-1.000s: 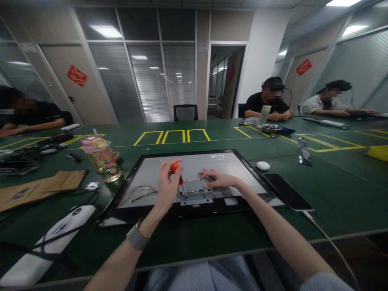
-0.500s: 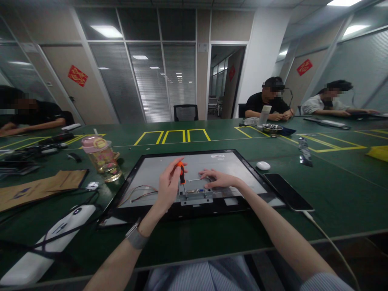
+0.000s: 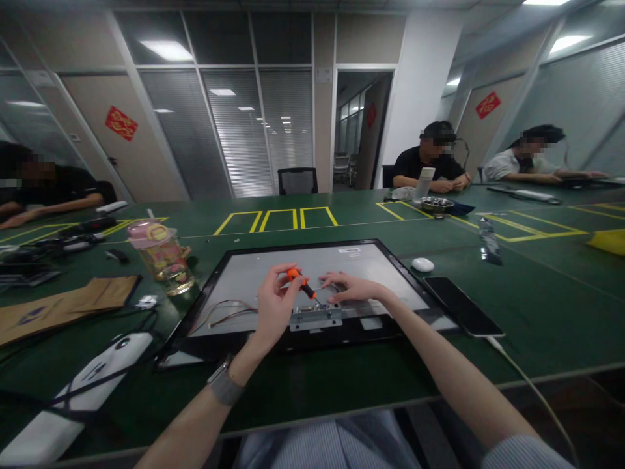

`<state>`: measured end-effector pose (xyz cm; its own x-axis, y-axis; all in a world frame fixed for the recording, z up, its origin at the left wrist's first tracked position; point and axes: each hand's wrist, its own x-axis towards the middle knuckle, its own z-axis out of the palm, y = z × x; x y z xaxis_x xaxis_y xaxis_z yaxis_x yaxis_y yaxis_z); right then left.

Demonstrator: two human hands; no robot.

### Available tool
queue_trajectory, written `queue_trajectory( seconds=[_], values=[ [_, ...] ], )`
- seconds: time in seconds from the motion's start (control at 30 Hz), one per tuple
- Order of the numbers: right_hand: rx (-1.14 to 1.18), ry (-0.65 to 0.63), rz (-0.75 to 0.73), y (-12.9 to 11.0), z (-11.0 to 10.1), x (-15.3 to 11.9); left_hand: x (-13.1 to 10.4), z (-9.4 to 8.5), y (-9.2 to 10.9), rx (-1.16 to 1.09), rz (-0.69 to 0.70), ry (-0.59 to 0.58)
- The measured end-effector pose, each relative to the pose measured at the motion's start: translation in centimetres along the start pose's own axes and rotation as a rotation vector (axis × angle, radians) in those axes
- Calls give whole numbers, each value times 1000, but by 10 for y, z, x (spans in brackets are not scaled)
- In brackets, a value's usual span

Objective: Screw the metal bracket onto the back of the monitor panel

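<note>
A flat display panel (image 3: 288, 260) with a black frame lies back side up on the green table. Near its front edge sits a metal bracket (image 3: 316, 319) with a row of connector ports. My left hand (image 3: 276, 296) is closed on an orange and black screwdriver (image 3: 301, 283), tilted so its tip points down and right toward the ports. Whether the tip touches anything is too small to tell. My right hand (image 3: 351, 286) rests on the panel just right of the ports, fingers spread and curved. Thin wires (image 3: 227, 311) lie on the panel's left side.
Right of the panel lie a phone (image 3: 463, 305) with a cable and a white earbud case (image 3: 422, 264). On the left stand a drink bottle (image 3: 163, 254), a paper bag (image 3: 68, 306) and a white power strip (image 3: 97, 374). Several people sit around the table.
The screwdriver has gone from nearly upright over the left ports to tilted, its tip now farther right, near my right fingers. My right hand has stayed in place.
</note>
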<state>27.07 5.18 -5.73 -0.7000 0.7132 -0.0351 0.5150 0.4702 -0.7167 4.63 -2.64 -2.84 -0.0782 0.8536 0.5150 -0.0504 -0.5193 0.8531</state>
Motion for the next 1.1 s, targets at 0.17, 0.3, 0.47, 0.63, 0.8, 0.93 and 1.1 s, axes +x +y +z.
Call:
queue_trajectory(
  seconds=[0.17,0.3,0.47,0.63,0.8,0.93,1.1],
  values=[
    [-3,-1,4,-1,0,-1,-2,0,-6,39,19,-7],
    [3,-3,6,-5,-1,-2,-2,0,-5,46,18,-21],
    [13,-8,11,-6,-1,-3,-3,-1,-3,65,63,-91],
    [25,-10,3,-9,-1,-4,-3,-2,7,92,59,-247],
    [24,-6,21,-10,-1,-4,1,-2,13,51,42,-322],
    [10,-10,13,-9,-1,-3,2,-4,7,130,135,-194],
    [12,-7,23,-9,-1,-3,1,-3,12,202,176,-148]
  ],
)
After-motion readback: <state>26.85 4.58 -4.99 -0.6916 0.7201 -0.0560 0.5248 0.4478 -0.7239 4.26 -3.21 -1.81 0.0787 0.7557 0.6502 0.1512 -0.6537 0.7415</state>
